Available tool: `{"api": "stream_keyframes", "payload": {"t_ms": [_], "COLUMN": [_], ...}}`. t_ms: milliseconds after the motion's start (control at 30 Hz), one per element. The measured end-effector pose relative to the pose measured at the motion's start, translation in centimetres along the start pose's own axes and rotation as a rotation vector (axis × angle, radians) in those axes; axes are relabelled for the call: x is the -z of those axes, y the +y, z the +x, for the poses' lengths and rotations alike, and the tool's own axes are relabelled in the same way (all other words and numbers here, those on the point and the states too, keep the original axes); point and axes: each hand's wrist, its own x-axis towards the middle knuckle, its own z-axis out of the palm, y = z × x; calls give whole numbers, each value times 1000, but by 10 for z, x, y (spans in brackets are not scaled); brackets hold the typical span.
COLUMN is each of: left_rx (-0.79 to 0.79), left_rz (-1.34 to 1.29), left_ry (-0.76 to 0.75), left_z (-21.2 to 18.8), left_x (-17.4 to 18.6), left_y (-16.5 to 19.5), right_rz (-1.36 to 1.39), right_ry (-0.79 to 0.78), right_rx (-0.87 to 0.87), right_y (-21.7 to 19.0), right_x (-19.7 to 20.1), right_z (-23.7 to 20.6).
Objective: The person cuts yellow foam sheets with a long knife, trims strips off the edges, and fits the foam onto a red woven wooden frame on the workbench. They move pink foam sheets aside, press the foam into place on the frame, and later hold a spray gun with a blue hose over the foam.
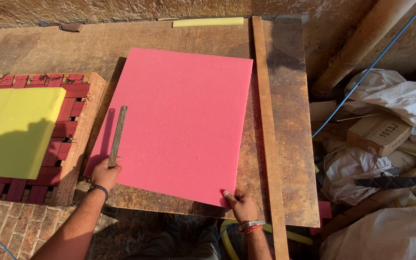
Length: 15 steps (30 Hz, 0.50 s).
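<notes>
A large pink foam sheet (184, 125) lies flat on a worn wooden board table (290, 144). My left hand (105, 173) is shut on the near end of a long grey metal blade (118, 135), which lies along the sheet's left part and points away from me. My right hand (240, 204) grips the sheet's near right corner, thumb on top. Both wrists wear bands.
A long wooden strip (268, 125) runs along the table right of the sheet. At left, a yellow foam slab (18, 130) rests on a red webbed wooden frame (75, 139). A yellow foam strip (208, 21) lies at the far edge. Cardboard, bags and a blue cable (371, 67) crowd the right.
</notes>
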Motion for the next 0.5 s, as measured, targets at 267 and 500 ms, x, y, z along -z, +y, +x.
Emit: {"api": "stream_keyframes", "payload": {"t_ms": [267,500], "left_rx": [33,174], "left_rz": [127,125], "left_ry": [33,-5], "left_z": [11,16], "left_x": [3,29], "left_y": [6,12], "right_rz": [3,460], "right_ry": [13,-73], "right_rx": [3,-139], "right_y": [14,48], "right_x": [1,-30], "right_z": [1,40]}}
